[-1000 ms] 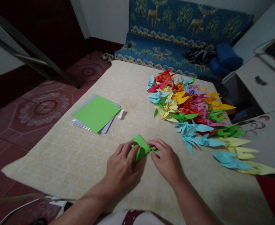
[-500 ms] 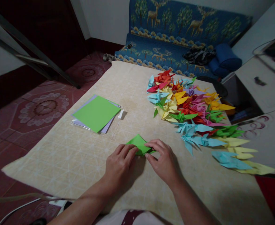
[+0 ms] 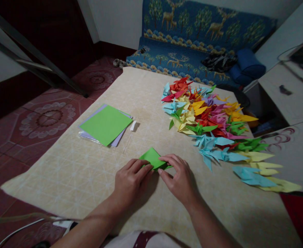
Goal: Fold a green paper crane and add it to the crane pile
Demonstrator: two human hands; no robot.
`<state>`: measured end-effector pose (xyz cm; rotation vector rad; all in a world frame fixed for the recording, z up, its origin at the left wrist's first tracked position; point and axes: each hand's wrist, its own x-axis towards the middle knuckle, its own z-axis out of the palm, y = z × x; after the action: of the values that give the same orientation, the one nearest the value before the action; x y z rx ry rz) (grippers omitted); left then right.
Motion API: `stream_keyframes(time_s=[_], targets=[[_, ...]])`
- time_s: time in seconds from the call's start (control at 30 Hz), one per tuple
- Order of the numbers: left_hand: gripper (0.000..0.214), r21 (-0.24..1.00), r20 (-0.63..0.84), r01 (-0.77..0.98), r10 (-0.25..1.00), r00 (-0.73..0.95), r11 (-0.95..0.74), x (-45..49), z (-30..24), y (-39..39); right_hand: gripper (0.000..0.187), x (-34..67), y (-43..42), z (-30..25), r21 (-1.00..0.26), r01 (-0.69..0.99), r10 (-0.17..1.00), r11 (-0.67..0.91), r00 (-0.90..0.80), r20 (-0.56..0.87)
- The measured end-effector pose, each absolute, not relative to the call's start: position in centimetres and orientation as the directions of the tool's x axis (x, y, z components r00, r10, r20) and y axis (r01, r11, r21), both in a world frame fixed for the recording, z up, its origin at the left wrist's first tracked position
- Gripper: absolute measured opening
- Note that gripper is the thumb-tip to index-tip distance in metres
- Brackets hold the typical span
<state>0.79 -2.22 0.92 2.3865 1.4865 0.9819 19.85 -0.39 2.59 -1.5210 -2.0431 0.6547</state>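
Folded green paper (image 3: 152, 157), lower centre, on the bench (image 3: 71, 179): the left hand (image 3: 129, 177), drawn back to its lower-left edge (grip cannot be told), exposes more paper than a second earlier, suggesting a settling fold; the right hand (image 3: 180, 175) pinches the right corner

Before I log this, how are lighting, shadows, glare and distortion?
Head view: dim, the door nearly black; head view: soft shadow on the tablecloth between the hands; head view: small glints on the clear wrapper; head view: the cabinet leans at right, suggesting wide-angle distortion.
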Motion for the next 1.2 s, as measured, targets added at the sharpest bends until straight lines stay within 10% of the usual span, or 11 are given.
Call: stream_keyframes(time_s=[0.6, 1.2], targets=[[0.012, 0.675, 0.334, 0.633, 0.922, 0.194, -0.378, 0.2, 1.2, -2.3, 0.011, 20.6, -0.1, 0.7, -0.618, 0.747, 0.969, 0.244, -0.201, 0.140], [0.014, 0.622, 0.266, 0.749, 0.961, 0.072, -0.228, 0.8, 1.1, -1.8, 0.007, 19.7, 0.2, 1.8, -0.529, 0.816, 0.973, 0.232, -0.203, 0.114]])
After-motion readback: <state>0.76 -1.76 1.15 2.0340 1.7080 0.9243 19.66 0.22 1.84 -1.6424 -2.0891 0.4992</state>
